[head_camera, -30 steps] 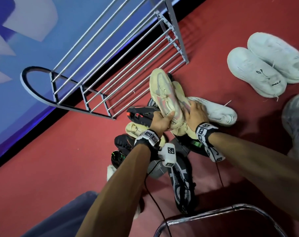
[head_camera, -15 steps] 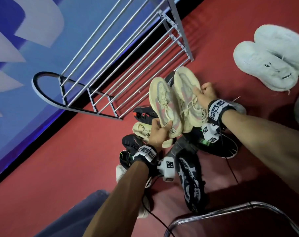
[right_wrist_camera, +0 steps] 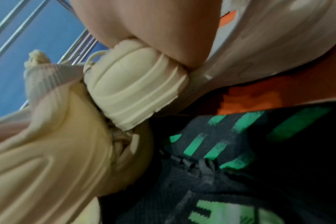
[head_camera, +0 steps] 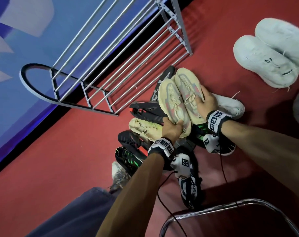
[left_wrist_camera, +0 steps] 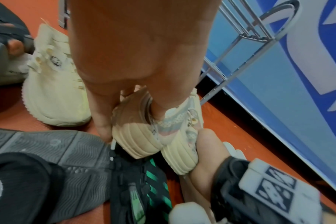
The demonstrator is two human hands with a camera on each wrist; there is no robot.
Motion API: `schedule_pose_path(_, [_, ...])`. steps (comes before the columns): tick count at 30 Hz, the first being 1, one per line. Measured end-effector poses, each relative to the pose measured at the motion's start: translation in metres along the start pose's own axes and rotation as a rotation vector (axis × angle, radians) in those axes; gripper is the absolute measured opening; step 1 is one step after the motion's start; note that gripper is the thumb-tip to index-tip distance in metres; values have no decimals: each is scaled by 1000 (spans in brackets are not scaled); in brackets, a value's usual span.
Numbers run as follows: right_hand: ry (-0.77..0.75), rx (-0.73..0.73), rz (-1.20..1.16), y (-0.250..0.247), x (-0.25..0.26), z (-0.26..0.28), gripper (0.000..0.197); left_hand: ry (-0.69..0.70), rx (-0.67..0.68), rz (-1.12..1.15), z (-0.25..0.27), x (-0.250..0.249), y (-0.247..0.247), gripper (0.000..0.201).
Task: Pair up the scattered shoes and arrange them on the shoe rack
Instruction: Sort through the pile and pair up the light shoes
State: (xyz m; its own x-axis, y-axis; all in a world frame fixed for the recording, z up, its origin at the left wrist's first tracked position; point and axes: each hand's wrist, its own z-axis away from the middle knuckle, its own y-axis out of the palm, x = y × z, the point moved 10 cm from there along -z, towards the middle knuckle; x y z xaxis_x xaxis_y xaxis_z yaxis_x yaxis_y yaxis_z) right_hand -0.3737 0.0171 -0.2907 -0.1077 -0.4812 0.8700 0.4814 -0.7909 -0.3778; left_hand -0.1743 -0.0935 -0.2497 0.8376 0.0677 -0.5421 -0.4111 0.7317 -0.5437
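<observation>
Two matching beige sneakers with pink stripes are held side by side above the shoe pile, toes toward the rack. My left hand [head_camera: 172, 125] grips the heel of the left beige sneaker [head_camera: 171, 98], seen from behind as a ribbed heel [left_wrist_camera: 138, 136] in the left wrist view. My right hand [head_camera: 203, 101] grips the right beige sneaker [head_camera: 188, 86] over its laces and side; its heel [right_wrist_camera: 136, 91] fills the right wrist view. The grey metal shoe rack [head_camera: 111, 53] stands to the upper left against the blue wall, its bars bare.
Under my hands lie a cream sneaker [head_camera: 143, 129], black sneakers with green stripes [head_camera: 128, 158], a black-and-red shoe [head_camera: 145, 110], a white sneaker [head_camera: 229, 105] and a black-and-white shoe [head_camera: 188, 187]. A white pair [head_camera: 272, 53] sits upper right. A chrome chair frame [head_camera: 230, 207] curves at the bottom.
My right hand lifted the second beige sneaker out of the pile and brought it alongside the one in my left hand. Both now sit side by side.
</observation>
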Motion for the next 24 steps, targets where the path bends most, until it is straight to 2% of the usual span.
schedule_pose_path(4, [-108,-142,-7,-7,13,11,50,-81,102,209,6,7,-7,43])
schedule_pose_path(6, [-91,-177,-22,-9,12,17,50,-110,121,300,10,7,-8,43])
schedule_pose_path(9, [-49,-119,-57,-5,4,24,50,-93,115,268,10,2,-8,41])
schedule_pose_path(18, [-122,-98,-28,-19,21,16,51,-28,62,166,-13,-13,-9,38])
schedule_pose_path(24, [-82,9,96,0,15,4,51,-97,79,129,-17,-9,-8,44])
